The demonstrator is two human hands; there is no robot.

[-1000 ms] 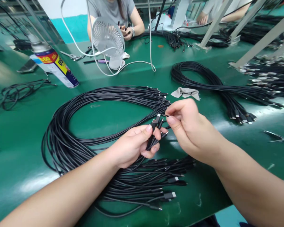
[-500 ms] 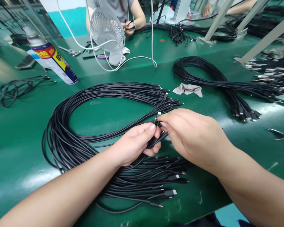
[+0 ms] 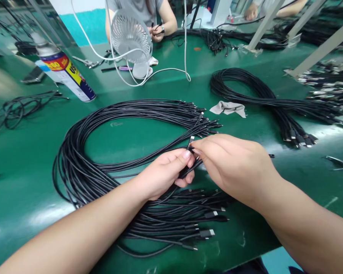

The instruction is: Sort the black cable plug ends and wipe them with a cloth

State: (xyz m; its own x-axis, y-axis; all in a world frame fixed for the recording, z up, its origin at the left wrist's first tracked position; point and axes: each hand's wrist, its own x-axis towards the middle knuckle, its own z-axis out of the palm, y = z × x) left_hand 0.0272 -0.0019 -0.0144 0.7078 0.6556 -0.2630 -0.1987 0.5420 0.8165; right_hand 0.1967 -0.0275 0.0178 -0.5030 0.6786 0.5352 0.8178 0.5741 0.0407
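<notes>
My left hand (image 3: 167, 169) is closed round a black USB cable (image 3: 191, 143), thumb pressed on its plug, whose silvery metal tip points up. More black cable passes out between the fingers. My right hand (image 3: 236, 163) is pinched with thumb and forefinger right against that plug; its fingertips partly cover what they grip. Both hands are above a large looped bundle of black cables (image 3: 74, 152) on the green table (image 3: 122, 140). Loose cable ends (image 3: 208, 233) with metal-tipped plugs fan out below my wrists, and others lie beyond my hands.
A spray can (image 3: 71, 76) stands at the left, near a small grey fan (image 3: 131, 36) with a white cord. Beyond the bundle lie a grey cloth scrap (image 3: 228, 109) and a second cable bundle (image 3: 251, 85). Tweezers (image 3: 340, 162) rest at right. A co-worker (image 3: 168, 17) sits opposite.
The camera view has shifted very slightly. My hands stay together at the plug, with only a small shift of the right fingers against it.
</notes>
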